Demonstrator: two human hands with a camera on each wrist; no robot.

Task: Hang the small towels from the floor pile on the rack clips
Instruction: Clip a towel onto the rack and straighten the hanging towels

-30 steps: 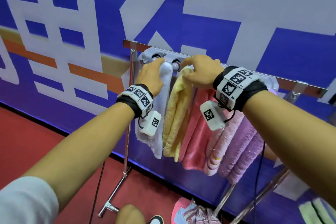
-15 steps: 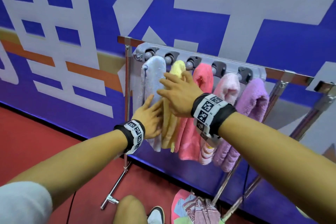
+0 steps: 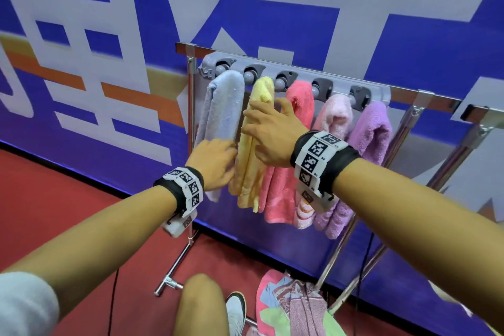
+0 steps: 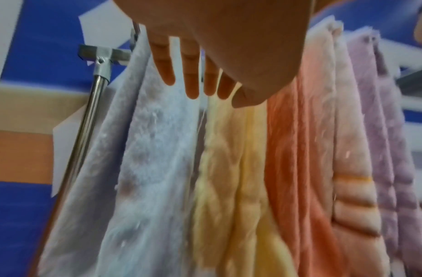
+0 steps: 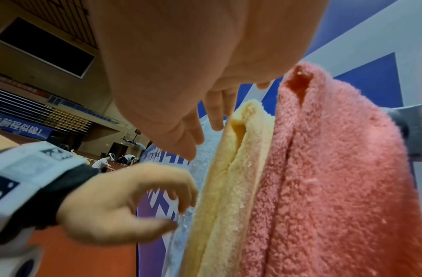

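Five small towels hang from the grey clip strip (image 3: 300, 76) on the rack: light blue (image 3: 223, 106), yellow (image 3: 259, 98), coral pink (image 3: 300, 101), pale pink (image 3: 335, 117) and purple (image 3: 373, 128). My right hand (image 3: 267, 128) lies with spread fingers on the yellow towel (image 5: 233, 187), beside the coral one (image 5: 323, 168). My left hand (image 3: 221, 163) sits lower, its straight fingers (image 4: 191, 75) touching where the blue towel (image 4: 153, 168) meets the yellow towel (image 4: 229, 187). Neither hand holds anything. The floor pile (image 3: 294, 305) of mixed towels lies under the rack.
A blue and white banner wall stands right behind the rack. The rack's chrome upright (image 3: 191, 131) and foot (image 3: 169, 285) are on the left, slanted legs (image 3: 349, 248) on the right. My knee (image 3: 201, 305) and shoe (image 3: 236, 311) are on the red floor below.
Both hands have come down from the clips, where they held the tops of the blue and yellow towels. They now rest lower on the hanging towels, the left lowest.
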